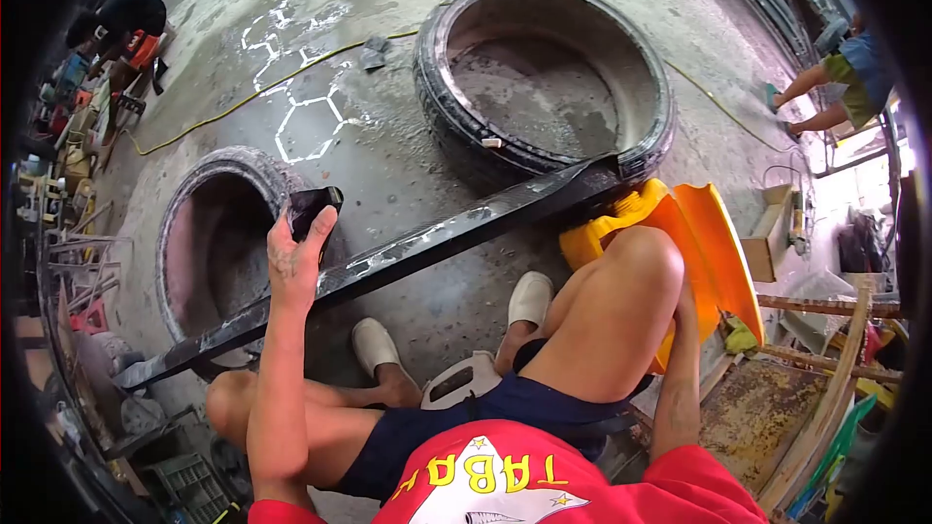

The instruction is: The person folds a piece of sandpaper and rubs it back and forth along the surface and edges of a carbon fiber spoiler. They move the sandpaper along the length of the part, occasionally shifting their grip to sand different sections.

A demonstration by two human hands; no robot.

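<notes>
My left hand [296,250] is raised in front of a long black trim panel [456,229], its fingers and thumb closed around a dark, block-like object [316,206] whose kind I cannot make out. The panel lies slantwise across two tires, with pale scuffs or wet shine along its face. One end rests by the smaller left tire [184,204], the other on the rim of the larger tire [442,102]. My right forearm [682,378] reaches down beside my right knee, near an orange curved panel [723,267]; the leg hides the hand.
A yellow cloth-like piece [621,223] lies by the larger tire. A yellow hose [228,114] crosses the concrete floor. Wooden strips [825,398] lie at right. One person [136,15] bends at far left; another person's legs [825,97] show at right.
</notes>
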